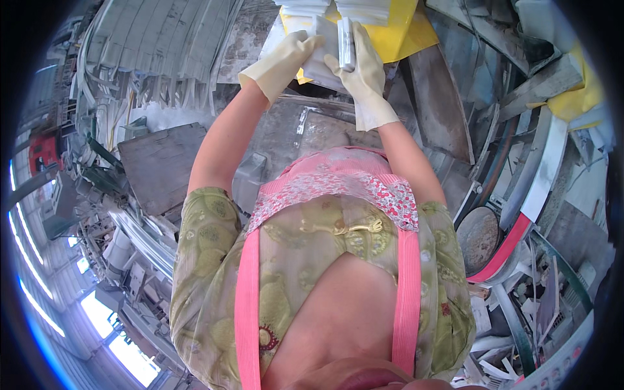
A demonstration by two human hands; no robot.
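Observation:
Both my hands wear cream rubber gloves and reach forward at the top of the view. My right hand (365,75) grips a narrow white slab (346,44) on edge, thumb on its near left side and fingers along the right. My left hand (284,60) is closed at the left edge of a wider pale slab (325,47), fingertips curled against it. Only a small gap parts the two pieces. Just beyond, stacks of thin white slabs (364,10) lie on yellow sheeting (411,34). The slabs' material is hard to make out.
Long pale strips (156,39) hang or lean in a bundle at the far left. A brown board (162,166) lies left of me. On the right are a curved pink-and-white band (513,244), a round rusty disc (479,240) and tangled scrap. A wooden board (442,97) stands beyond my right forearm.

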